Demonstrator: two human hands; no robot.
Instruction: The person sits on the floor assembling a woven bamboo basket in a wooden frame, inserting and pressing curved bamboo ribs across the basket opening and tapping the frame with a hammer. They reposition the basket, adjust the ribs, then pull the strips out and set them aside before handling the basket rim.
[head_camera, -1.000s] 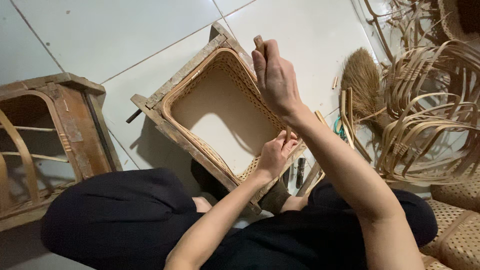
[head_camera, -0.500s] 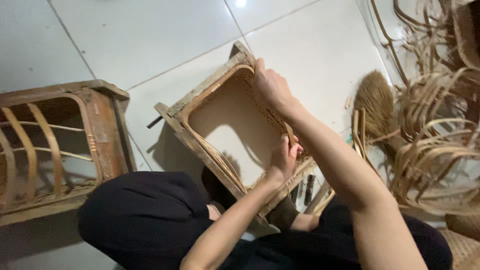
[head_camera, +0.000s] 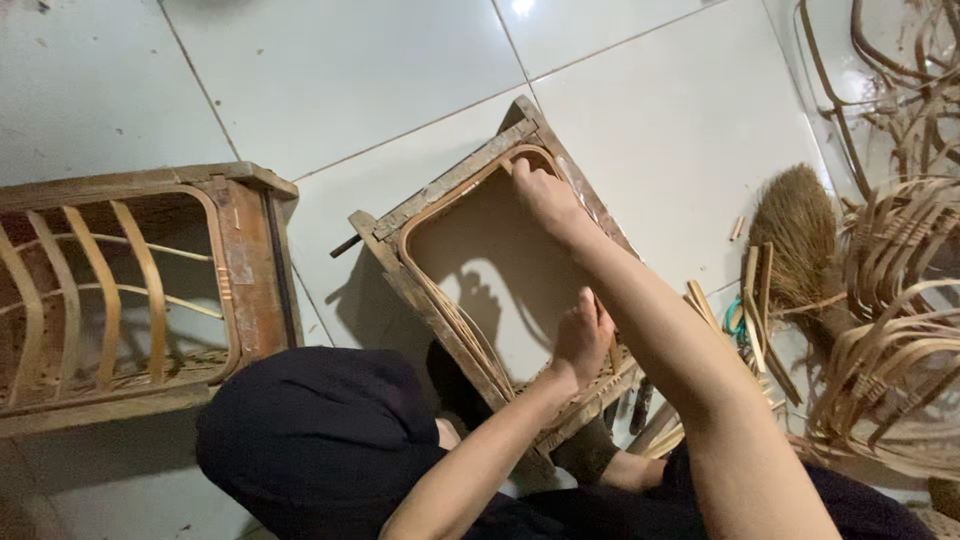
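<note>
A square wooden seat frame (head_camera: 445, 192) lies tilted on the white tile floor in front of me, with pale rattan strips (head_camera: 455, 320) lining its inner rim. My right hand (head_camera: 540, 195) reaches to the frame's far corner, fingers pinched on a rattan strip at the inner edge. At the near edge, my left hand (head_camera: 585, 335) presses down on the woven part and holds the frame. Through the open middle of the frame the floor shows.
A second, darker wooden frame (head_camera: 245, 260) with curved slats lies at the left. A brown hand broom (head_camera: 795, 225) and bundles of looped rattan (head_camera: 900, 330) fill the right side. Short wooden sticks (head_camera: 755, 300) lie beside my right arm. My black-trousered knee (head_camera: 310, 430) is below.
My right hand has come down from above the frame to its far corner. The view has shifted, so the frame sits more to the middle. The left hand stays on the near edge.
</note>
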